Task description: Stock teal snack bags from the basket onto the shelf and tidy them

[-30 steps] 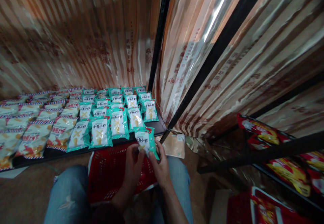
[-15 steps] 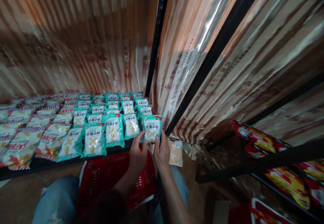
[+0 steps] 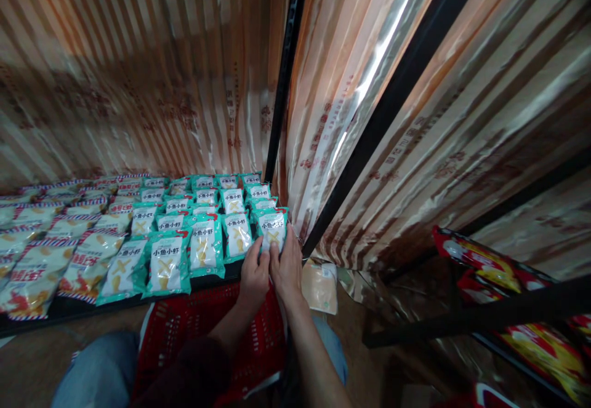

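Both my hands are on a teal and white snack bag [image 3: 272, 226] at the front right end of the shelf. My left hand [image 3: 253, 269] grips its lower left side, thumb near the bottom edge. My right hand [image 3: 287, 266] is wrapped round its right side, with the thumb on the front. The bag leans upright in front of other bags of the same kind. Beside it on the left stands a matching snack bag [image 3: 238, 236], and further left another one [image 3: 206, 245].
Cream snack bags [image 3: 34, 279] with striped edges fill the shelf's left part. A red plastic basket [image 3: 184, 328] sits below, between my knees. Black posts [image 3: 351, 149] rise at the corner. Red and yellow bags [image 3: 540, 346] lie on a right-hand shelf. A flat packet [image 3: 319, 286] lies on the floor.
The snack bag in my hands has moved slightly left and back, in line with the front row. My right hand has shifted left and up along its side.
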Action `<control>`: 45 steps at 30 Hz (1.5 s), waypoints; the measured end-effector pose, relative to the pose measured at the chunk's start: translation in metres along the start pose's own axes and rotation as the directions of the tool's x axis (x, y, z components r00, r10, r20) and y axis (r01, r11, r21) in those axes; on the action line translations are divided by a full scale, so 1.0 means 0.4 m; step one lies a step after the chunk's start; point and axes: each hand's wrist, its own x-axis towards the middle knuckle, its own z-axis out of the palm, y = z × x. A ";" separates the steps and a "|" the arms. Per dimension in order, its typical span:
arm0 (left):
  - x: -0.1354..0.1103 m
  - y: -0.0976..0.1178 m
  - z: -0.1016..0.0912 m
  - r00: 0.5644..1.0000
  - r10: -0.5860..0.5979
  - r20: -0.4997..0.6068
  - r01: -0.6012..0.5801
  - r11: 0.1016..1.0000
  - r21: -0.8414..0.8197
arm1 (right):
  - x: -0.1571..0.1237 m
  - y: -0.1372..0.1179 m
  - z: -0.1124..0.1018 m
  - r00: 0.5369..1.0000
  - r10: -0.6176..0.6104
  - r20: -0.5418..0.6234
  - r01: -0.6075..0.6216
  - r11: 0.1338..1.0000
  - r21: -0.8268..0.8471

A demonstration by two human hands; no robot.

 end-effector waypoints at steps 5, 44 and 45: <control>0.013 -0.002 -0.001 0.999 -0.032 0.004 0.032 0.999 -0.001 | 0.011 0.012 0.016 0.997 -0.071 0.008 0.071 0.995 -0.073; -0.023 -0.051 -0.122 0.833 0.409 0.372 -0.506 0.292 0.812 | 0.002 0.084 0.085 0.997 -0.058 -0.040 0.050 0.981 -0.190; -0.025 -0.053 -0.121 0.833 0.406 0.376 -0.508 0.289 0.812 | 0.001 0.087 0.086 0.996 -0.072 -0.047 0.061 0.979 -0.194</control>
